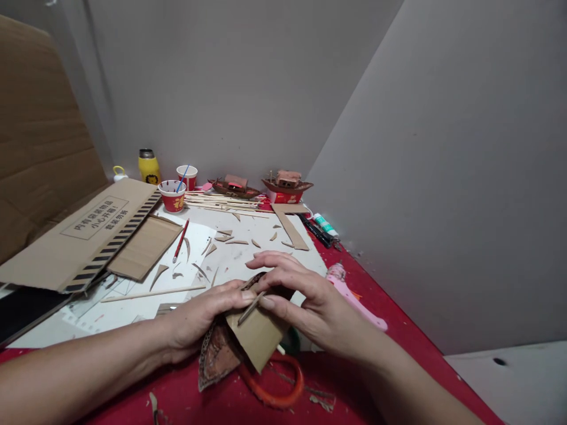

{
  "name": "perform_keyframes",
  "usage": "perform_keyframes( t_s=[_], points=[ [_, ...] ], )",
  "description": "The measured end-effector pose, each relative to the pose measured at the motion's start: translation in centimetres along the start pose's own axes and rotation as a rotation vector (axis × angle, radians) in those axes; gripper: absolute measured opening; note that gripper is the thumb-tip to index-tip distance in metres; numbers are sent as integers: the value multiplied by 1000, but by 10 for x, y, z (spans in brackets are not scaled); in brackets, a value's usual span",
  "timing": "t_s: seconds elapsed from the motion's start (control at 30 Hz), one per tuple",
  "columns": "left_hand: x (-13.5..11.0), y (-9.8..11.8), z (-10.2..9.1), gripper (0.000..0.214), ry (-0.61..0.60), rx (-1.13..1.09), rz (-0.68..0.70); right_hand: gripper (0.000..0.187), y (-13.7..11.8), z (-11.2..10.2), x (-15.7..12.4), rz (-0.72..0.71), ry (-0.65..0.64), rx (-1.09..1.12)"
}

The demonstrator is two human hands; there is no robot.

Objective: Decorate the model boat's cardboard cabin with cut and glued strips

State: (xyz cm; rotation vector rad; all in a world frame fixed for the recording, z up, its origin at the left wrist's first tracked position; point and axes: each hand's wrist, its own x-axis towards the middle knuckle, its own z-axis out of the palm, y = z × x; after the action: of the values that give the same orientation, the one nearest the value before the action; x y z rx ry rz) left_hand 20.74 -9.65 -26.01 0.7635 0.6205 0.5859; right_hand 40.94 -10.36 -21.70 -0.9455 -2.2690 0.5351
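Near the table's front edge, my left hand [208, 316] is closed around a reddish-brown cardboard boat hull [219, 357] with a corrugated edge. A flat tan cardboard piece [261, 336] lies over the hull between my hands. My right hand [316, 295] pinches a thin brown strip [250, 310] between thumb and fingers, against the tan piece. My fingertips hide part of the hull and the strip's upper end. An orange loop handle [277, 389], perhaps of scissors, rests on the red cloth just below.
A pink glue gun [357, 301] lies to the right. Cardboard scraps, a red pencil [181, 241] and wooden sticks [221, 202] spread over the white board [239, 260]. Paper cups [172, 198], a yellow bottle [149, 168] and two model boats [234, 188] stand behind. A cardboard box [97, 224] lies left.
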Motion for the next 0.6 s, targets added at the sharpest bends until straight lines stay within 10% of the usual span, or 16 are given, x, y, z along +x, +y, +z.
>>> perform_keyframes(
  t_s=[0.6],
  points=[
    [1,3,2,44,-111,25,-9,11,4,0,0,12,-27,61]
  ],
)
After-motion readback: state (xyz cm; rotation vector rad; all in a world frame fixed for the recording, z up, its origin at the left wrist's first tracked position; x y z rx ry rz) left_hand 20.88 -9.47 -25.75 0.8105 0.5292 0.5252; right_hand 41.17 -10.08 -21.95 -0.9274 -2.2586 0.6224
